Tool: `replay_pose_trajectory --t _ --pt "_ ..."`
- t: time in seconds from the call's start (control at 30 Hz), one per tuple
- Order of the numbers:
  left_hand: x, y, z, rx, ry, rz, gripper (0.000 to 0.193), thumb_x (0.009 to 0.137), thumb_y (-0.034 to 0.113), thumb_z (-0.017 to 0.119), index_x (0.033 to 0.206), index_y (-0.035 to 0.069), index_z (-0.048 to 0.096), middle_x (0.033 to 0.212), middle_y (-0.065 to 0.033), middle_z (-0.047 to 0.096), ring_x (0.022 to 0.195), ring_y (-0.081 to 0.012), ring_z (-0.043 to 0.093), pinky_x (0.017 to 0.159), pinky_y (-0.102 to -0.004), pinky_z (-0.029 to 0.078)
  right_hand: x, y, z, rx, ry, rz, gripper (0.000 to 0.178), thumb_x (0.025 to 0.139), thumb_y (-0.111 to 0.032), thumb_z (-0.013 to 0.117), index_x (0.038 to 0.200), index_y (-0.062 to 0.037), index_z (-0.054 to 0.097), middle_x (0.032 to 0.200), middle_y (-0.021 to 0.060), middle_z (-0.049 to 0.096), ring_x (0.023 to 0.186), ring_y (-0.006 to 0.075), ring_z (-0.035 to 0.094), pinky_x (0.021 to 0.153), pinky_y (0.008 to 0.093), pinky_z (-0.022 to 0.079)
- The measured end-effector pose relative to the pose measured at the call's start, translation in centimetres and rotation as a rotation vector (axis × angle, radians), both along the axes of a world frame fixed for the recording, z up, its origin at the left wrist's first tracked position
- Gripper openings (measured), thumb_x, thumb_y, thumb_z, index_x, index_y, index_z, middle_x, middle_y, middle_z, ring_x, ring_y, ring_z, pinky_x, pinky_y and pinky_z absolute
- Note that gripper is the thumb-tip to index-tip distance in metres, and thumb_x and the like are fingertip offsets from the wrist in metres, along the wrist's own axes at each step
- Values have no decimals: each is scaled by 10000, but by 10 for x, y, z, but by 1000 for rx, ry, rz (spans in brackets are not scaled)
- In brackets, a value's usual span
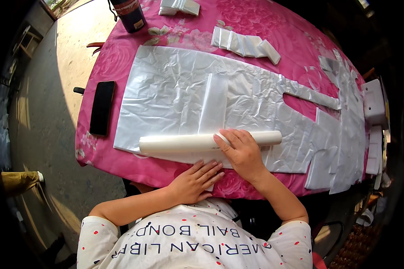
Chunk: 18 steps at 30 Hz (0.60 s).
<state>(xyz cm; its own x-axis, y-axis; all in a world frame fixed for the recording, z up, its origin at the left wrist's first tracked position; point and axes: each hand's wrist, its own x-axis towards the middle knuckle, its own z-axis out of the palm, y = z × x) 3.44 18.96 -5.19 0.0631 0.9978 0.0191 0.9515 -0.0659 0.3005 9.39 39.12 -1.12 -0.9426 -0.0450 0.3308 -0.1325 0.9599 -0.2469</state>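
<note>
My right hand (240,154) lies over a long white roll (179,142), fingers curled across its top toward the far side. The roll lies crosswise on flat, wrinkled white plastic bags (161,94) with cut-out handles at their right end. My left hand (195,181) rests palm down at the table's near edge, just below the roll, its fingers stretched out and slightly apart. A folded strip of white plastic (214,101) lies on the bags beyond the roll. Whatever is under my left palm is mostly hidden.
A pink flowered cloth (110,159) covers the table. At the left lies a black phone (102,108); a dark flask (129,15) stands far left. Folded plastic bundles (244,44) lie farther back. Loose plastic strips (348,134) hang over the right side, near white boxes (373,103).
</note>
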Motion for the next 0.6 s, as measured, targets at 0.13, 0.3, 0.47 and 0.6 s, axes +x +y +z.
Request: replay_pose_trajectory --t 0.13,0.3,0.47,0.6 --pt "2 -2 -2 -11 -4 3 670 854 452 462 1398 92 314 1466 -121 260 1360 -253 228 1103 -449 150 -43 29 -8 -26 86 -31 485 688 -28 649 1162 -101 581 1124 91 578 1024 282 542 901 411 411" --pt "0 -1 -2 5 8 -25 670 852 442 482 1393 83 318 1464 -128 261 1360 -260 232 1100 -440 168 -96 80 -13 -12 110 -116 460 751 -61 625 1201 -136 564 1177 75 559 1104 266 498 975 416 357" --pt "-12 -14 -1 223 -51 -42 486 822 304 568 1234 57 500 1297 -115 462 1208 -249 434 1017 -414 337 -83 58 5 -130 126 -26 435 703 27 606 1127 -65 580 1132 97 568 1073 291 512 941 391 403" --pt "-21 -23 -5 325 -99 -91 277 778 201 620 1013 55 625 1076 -68 573 1006 -209 550 927 -386 434 -30 14 2 -399 -190 340 405 642 73 570 1034 -22 596 1093 119 572 1032 294 539 867 368 465"
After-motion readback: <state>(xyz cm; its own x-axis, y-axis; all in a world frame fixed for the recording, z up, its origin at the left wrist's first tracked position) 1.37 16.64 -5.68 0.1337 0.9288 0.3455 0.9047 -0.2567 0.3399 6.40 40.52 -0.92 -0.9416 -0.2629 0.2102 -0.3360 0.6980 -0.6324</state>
